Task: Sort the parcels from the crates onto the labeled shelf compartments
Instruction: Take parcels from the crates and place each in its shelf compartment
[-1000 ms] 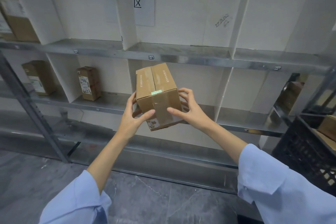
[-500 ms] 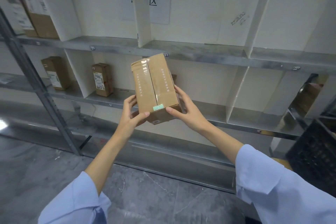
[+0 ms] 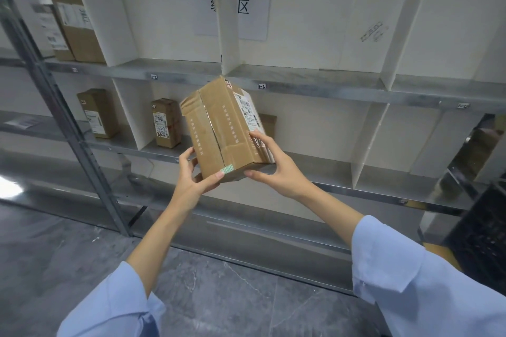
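1. Left fingers point(image 3: 189, 154) curl round the lower left edge of the box point(image 3: 216, 131), with the thumb pressed on its front beside the green tape point(image 3: 226, 169); the left hand point(image 3: 191, 178) pinches that corner
2. Right fingers point(image 3: 260, 136) lie spread along the labelled side, thumb tucked under the bottom edge; the right hand point(image 3: 278, 169) grips from the right
3. The box hangs in the air between both hands, tilted with its top leaning left, in front of the shelf point(image 3: 328, 89) and seemingly touching none of it
4. Judged from the fingertip hold at one end, it is likely light; the cardboard looks stiff and matt, so not slippery, though the glossy tape along the seam would give less grip
5. Best held on opposite side faces near the base, or with a palm beneath; keep fingers off the label point(image 3: 247, 112), which probably names the compartment
6. Tags point(image 3: 262, 86) mark the shelf rim; parcels point(image 3: 165, 122) stand in lower compartments to the left, and a crate point(image 3: 482, 230) sits at the right edge
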Tool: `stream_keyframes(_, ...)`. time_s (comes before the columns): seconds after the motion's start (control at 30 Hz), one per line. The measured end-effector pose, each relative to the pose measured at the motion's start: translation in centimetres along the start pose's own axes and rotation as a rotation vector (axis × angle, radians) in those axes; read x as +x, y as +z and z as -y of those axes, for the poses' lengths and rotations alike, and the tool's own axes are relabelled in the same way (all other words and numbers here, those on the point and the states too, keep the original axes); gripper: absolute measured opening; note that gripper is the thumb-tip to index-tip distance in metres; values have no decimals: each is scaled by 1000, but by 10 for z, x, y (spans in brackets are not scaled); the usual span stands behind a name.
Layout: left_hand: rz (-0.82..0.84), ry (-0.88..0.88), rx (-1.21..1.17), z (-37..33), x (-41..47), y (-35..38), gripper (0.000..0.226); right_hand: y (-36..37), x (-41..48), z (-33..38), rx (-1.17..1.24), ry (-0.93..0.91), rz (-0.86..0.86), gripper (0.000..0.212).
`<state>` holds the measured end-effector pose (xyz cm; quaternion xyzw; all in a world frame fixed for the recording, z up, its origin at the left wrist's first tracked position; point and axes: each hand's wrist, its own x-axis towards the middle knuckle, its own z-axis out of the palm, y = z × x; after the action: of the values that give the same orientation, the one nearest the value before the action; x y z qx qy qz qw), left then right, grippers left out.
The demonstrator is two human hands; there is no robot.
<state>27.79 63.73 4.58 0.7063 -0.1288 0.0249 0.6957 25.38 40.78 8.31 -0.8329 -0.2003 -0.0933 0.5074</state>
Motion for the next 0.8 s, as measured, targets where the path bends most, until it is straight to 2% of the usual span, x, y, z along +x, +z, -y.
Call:
stream_keyframes(0.3,-52,72,49,-5,-4,-7,80,10,9,4,-12,-19,-33,76)
stream_keyframes(0.53,-45,88,38,-5,-3,-24,88,12,12,-3,-41,20,-188,93)
stream_keyframes(0.6,-59,100,56,-6,-4,-28,83,14,12,-5,-40,30,-208,94)
stream_keyframes(0.8,-37,99,107,-3,-7,-39,93,14,10,-8,31,51,-213,103)
